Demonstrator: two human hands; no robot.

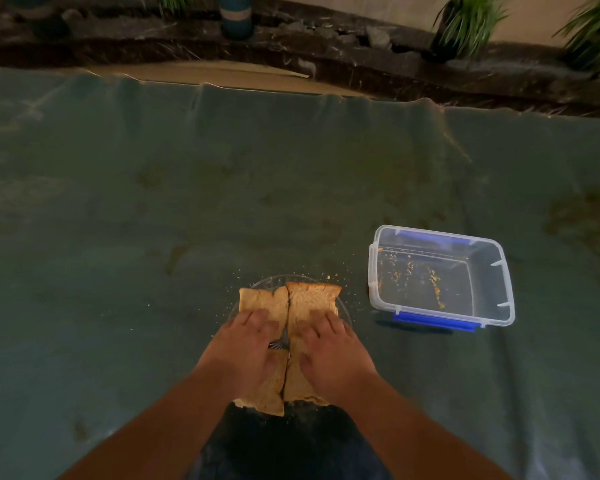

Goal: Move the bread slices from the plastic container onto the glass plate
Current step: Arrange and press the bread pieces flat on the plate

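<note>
Bread slices [312, 299] lying on the glass plate [274, 281], side by side, maybe 4 of them in 2 rows, though hard to count under the hands. Edges touching down the middle, likely so all fit on 1 small plate. Near corners sticking out past the plate's rim, toward the person.

Left hand [243, 355] flat on the left bread, fingers spread. Right hand [329, 358] flat on the right bread, same way. No closed grip on either side: open palms pressing down, nothing pinched or lifted. Probably pushing the pieces together and holding them still so none slide off. Something thin and metal, maybe a fork [278, 344], peeking out between the hands, on the plate; too hidden to be sure.

Plastic container [440, 275] to the right of the plate, close but not touching, open, with blue clips. Only crumbs [433, 282] left inside. So the moving job looks done, with just tidying left. More crumbs scattered on the green cloth [187, 202] around the far side of the plate.

Cloth spread on the floor, far beyond the plate a stone ledge with potted plants [465, 26].

Risk: the pieces hanging over the near rim could tip off when the hands lift.
</note>
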